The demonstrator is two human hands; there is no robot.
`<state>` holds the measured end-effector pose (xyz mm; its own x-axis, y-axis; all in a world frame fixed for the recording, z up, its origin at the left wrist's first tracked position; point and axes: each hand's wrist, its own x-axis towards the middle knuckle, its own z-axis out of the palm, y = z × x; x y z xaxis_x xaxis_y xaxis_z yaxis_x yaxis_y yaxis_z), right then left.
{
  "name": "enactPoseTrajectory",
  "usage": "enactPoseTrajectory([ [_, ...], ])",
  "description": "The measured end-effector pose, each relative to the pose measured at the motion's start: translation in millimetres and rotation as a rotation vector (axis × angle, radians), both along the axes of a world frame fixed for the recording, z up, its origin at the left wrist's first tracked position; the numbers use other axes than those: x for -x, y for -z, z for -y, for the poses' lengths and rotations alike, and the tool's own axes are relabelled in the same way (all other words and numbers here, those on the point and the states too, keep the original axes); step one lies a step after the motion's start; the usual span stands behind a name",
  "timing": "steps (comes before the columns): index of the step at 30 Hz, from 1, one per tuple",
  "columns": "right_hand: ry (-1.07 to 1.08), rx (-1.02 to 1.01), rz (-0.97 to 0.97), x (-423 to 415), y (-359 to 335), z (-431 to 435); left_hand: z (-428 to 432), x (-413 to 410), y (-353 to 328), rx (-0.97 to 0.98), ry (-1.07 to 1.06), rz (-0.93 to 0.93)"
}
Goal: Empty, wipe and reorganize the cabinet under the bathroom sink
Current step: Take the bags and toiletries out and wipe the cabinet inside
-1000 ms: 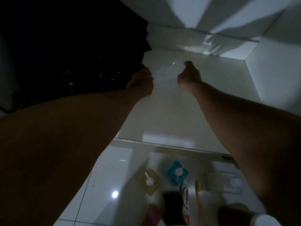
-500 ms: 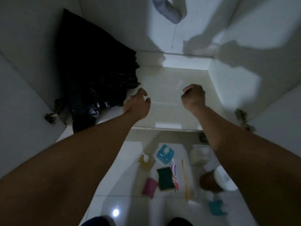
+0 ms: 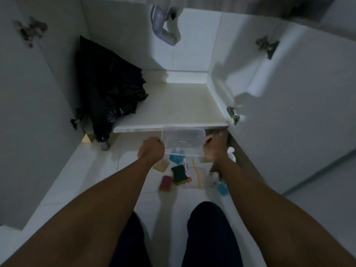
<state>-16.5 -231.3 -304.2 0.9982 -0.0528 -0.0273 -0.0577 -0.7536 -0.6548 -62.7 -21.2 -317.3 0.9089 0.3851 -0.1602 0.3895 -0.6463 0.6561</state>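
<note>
While arms reach fwd, L hand & R hand fingers grip clear container.

Clear plastic container: transparent, smooth, faint sheen, gripped at both ends by left hand and right hand. Cabinet floor just behind container: cream laminate, smooth, dull sheen. Black plastic bag left of container: thin film, crinkled, glossy highlights. Drain pipe above, far behind container: grey plastic, ribbed. Door hinges: metal, dull. Floor tiles below container: white, glossy. Sponge under container: green scouring face, rough, matt.
</note>
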Motion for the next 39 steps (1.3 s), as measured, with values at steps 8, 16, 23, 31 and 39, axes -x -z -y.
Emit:
enactPoseTrajectory([
  [8, 0.072, -0.061, -0.235, 56.4, 83.6, 40.6, 35.2, 40.9, 72.8, 0.045, 0.054, -0.198],
  [16, 0.02, -0.008, -0.466, 56.4, 150.9, 62.8, 61.5, 44.9, 148.5, 0.066, 0.134, -0.462],
  [23, -0.073, 0.108, -0.603, 44.1, 192.5, 67.9, 67.9, 31.7, 193.7, 0.097, 0.226, -0.687],
  [31, -0.046, 0.171, -0.68, 26.8, 211.8, 69.7, 73.5, 20.3, 210.7, 0.136, 0.241, -0.756],
  [39, -0.067, 0.195, -0.579, 27.9, 189.5, 63.7, 69.2, 21.2, 192.6, 0.125, 0.231, -0.733],
])
